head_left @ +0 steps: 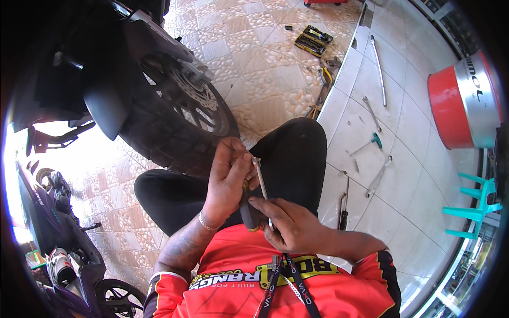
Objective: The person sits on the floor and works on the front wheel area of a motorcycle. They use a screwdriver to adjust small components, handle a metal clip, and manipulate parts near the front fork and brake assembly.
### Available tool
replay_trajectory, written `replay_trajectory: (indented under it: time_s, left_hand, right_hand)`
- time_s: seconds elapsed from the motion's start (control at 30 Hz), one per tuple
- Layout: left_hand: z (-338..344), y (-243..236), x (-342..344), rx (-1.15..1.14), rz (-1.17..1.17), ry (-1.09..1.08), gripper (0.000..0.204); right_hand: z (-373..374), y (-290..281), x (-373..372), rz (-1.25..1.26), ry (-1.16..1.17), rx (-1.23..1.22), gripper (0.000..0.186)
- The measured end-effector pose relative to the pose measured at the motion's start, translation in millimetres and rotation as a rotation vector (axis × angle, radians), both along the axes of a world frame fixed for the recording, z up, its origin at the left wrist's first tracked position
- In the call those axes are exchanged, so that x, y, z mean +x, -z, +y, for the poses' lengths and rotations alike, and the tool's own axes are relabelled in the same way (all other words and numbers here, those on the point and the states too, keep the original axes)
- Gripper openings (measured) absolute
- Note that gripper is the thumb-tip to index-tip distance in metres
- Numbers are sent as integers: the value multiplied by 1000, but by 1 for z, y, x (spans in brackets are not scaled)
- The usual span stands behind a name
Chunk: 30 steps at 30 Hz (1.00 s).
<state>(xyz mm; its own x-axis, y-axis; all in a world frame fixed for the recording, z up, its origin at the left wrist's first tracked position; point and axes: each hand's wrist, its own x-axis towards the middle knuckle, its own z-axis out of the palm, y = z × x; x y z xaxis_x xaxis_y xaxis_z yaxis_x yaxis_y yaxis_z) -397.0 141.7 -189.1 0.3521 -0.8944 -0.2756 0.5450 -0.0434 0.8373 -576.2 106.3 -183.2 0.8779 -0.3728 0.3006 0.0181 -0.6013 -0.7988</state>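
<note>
In front of my lap, my left hand (229,177) is closed around the upper part of a screwdriver (249,213) with a dark handle and yellowish end. The screwdriver's shaft is hidden by the fingers. My right hand (294,225) grips a slim silver wrench (261,180) near its lower end. The wrench slants upward, and its head lies beside my left thumb and fingertips. Whether those fingertips also pinch a small part there, I cannot tell. Just beyond my left hand stands a motorcycle wheel (183,119) with a brake disc.
To the right, a long silver bar (379,71), wrenches (372,114) and a green T-handle tool (371,144) lie on white tiles. A tool case (313,42) sits open ahead. Farther right are a red-and-silver drum (450,106) and teal stool (472,206). Another motorcycle (58,212) stands left.
</note>
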Motion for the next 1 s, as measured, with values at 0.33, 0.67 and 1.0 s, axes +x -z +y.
replay_trajectory:
  time_s: [0.33, 0.67, 1.0]
  left_hand:
    - [10, -11, 14, -53, 10, -48, 16]
    - [17, 7, 21, 53, -11, -10, 21]
    - [10, 12, 11, -8, -94, -20, 15]
  right_hand:
    - [-64, -64, 44, -148, -279, -774, 26]
    - [-94, -23, 135, 13, -76, -77, 47]
    - [-52, 102, 123, 8, 238, 1611, 36]
